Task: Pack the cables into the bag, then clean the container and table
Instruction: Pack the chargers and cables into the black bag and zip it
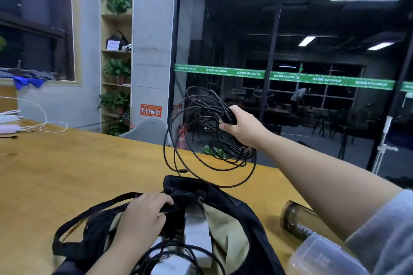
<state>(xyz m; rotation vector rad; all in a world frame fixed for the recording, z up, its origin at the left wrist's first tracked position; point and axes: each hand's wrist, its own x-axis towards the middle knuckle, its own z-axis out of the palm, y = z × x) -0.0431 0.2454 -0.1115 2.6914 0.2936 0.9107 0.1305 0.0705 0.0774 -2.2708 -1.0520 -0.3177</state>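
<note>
Two hands: both at work over a wooden table (67,163), one low and near, one raised and farther out.
Left hand (143,214): nearest, fingers curled over the black rim of the bag, pinching the edge and holding the mouth open.
Bag (234,214): black outside, tan lining, lying open on the table right below the camera; long black strap (73,225) looped out to the left.
Inside the bag: a coil of black cable (178,252) already lying in the mouth, resting over a pale boxy item (196,225).
Clear container (319,257): plastic, at the lower right on the table, just beside the bag, partly behind the right sleeve (384,230).
Dark bottle (297,219): lying on its side on the table, touching or nearly touching the container, close to the right forearm.
Right hand (243,127): raised above the far edge of the table, fingers closed round a bunch of black cables.
Held cables (207,140): loose tangled loops hanging from the grip, lowest loop just above the far rim of the bag; touching it or not cannot be told.
Far left of table: white chargers (9,127) with a white cord (44,116) trailing.
Beyond the table: a grey chair back (147,129), a shelf of potted plants (116,69), a dark glass wall (290,51) with a green stripe.
</note>
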